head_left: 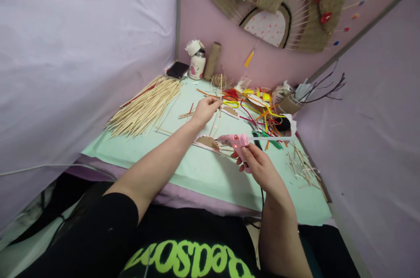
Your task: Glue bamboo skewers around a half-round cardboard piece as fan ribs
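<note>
My right hand (256, 162) is wrapped round the handle of a pink hot glue gun (239, 141), which has a small glowing light. A long translucent glue stick (272, 138) juts out of its back. The gun's nozzle points left, by the edge of a brown half-round cardboard piece (208, 142) with a pale rim and thin sticks attached. Above and beyond this piece, my left hand (207, 110) pinches a thin wooden stick (221, 83), held roughly upright. A second, similar cardboard piece (230, 111) lies just beyond my left fingertips.
A large pile of wooden sticks (146, 105) lies on the left. At the back stand a phone (177, 69), a white bottle (197, 65) and a cardboard tube (212, 61). Coloured pipe cleaners (246, 109), green-handled scissors (272, 141) and stick offcuts (305, 165) lie right. A black cord hangs below the gun.
</note>
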Demonstrator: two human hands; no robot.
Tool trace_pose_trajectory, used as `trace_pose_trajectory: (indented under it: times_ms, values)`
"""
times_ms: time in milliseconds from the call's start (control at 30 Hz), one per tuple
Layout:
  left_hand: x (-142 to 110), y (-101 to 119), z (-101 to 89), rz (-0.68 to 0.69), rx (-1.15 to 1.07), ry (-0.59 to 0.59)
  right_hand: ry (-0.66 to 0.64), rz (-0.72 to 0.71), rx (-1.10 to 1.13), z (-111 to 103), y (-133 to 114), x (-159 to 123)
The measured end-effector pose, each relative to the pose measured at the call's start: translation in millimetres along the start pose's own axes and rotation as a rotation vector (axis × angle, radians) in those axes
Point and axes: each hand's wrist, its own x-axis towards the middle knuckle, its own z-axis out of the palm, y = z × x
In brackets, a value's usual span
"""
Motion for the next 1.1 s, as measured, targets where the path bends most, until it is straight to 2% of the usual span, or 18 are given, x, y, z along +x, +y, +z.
trace_pose_trajectory:
  times_ms: [267, 867, 1100]
  values:
    - [-4.5, 6.6, 1.1, -0.022, -0.015, 0.012, 0.013, 0.002, -0.058, 6.5, 4.2, 4.3]
    - [-4.2, 4.8, 0.8, -0.025, -0.003, -0.002, 0.016, -0.024, -0.207, 4.5, 6.3, 5.1]
    - [-3.6, 3.0, -0.2, -0.017, 0.018, -0.011, 0.013, -0.038, -0.196, 4.6, 8.8, 5.3]
